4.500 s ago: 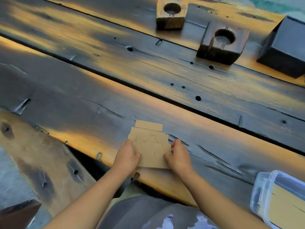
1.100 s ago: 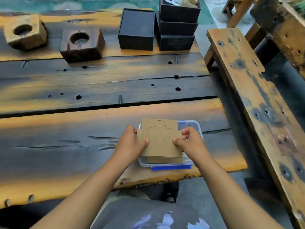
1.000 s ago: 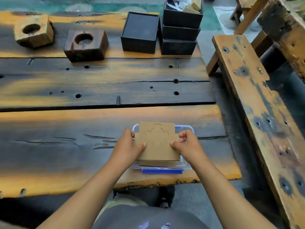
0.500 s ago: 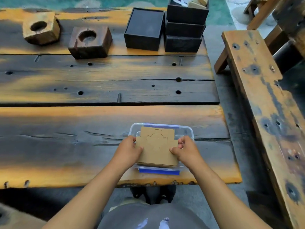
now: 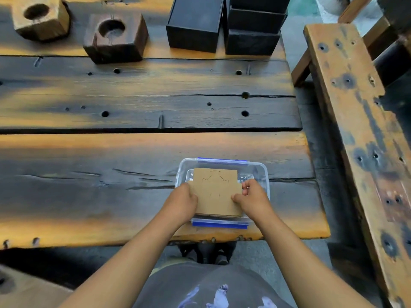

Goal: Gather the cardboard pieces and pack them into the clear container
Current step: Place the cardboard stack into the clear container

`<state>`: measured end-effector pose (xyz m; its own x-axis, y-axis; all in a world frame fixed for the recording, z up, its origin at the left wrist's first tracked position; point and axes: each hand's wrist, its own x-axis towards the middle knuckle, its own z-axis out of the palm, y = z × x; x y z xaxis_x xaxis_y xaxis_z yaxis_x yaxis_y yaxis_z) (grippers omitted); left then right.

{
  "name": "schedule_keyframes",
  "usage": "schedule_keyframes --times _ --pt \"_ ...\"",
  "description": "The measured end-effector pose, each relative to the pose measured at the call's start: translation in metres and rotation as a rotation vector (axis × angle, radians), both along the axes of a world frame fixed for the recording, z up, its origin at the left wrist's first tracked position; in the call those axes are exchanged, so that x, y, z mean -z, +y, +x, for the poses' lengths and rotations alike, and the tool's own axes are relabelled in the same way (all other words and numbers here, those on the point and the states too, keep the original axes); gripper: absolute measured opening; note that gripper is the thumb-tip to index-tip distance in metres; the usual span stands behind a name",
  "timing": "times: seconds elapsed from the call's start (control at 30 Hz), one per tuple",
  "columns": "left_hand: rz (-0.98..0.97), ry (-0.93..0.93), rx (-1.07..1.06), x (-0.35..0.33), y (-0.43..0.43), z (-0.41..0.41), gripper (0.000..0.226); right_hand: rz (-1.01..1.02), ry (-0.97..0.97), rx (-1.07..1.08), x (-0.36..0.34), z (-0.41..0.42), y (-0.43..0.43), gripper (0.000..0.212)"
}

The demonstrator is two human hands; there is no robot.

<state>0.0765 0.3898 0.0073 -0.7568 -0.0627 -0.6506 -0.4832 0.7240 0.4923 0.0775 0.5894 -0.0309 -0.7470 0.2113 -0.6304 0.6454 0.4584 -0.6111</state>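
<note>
Left hand (image 5: 181, 202) and right hand (image 5: 252, 200) clamped on cardboard pieces (image 5: 215, 192) over clear container (image 5: 262, 174). Risk: tilted stack snagging container rim, pieces fanning out.

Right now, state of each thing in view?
Brown cardboard pieces: stacked, held over the container.
Clear plastic container with blue clips: open, lidless, near table edge.
Left hand: gripping stack's left edge.
Right hand: gripping stack's right edge.
Black boxes: stacked, upright.
</note>
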Motion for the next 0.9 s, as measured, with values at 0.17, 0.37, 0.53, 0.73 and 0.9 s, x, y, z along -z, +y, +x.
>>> schedule_keyframes --times 0.17,0.37,0.53,0.73,0.9 --pt "-0.005 -0.071 0.032 0.002 0.009 -0.002 0.022 0.022 -0.023 -0.027 0.005 0.000 0.002 0.026" --pt "0.022 -0.178 0.053 0.006 0.013 -0.005 0.030 0.048 -0.063 -0.064 0.013 0.001 0.000 0.027" --pt "0.063 -0.215 -0.012 0.009 0.011 -0.008 0.032 0.043 -0.106 -0.078 0.019 0.006 0.002 0.020" --pt "0.158 -0.242 -0.097 0.015 0.008 -0.005 0.021 0.024 -0.124 -0.093 0.022 0.009 0.001 0.018" --pt "0.201 -0.265 -0.170 0.017 0.007 -0.004 0.029 0.024 -0.136 -0.103 0.023 0.009 0.001 0.014"
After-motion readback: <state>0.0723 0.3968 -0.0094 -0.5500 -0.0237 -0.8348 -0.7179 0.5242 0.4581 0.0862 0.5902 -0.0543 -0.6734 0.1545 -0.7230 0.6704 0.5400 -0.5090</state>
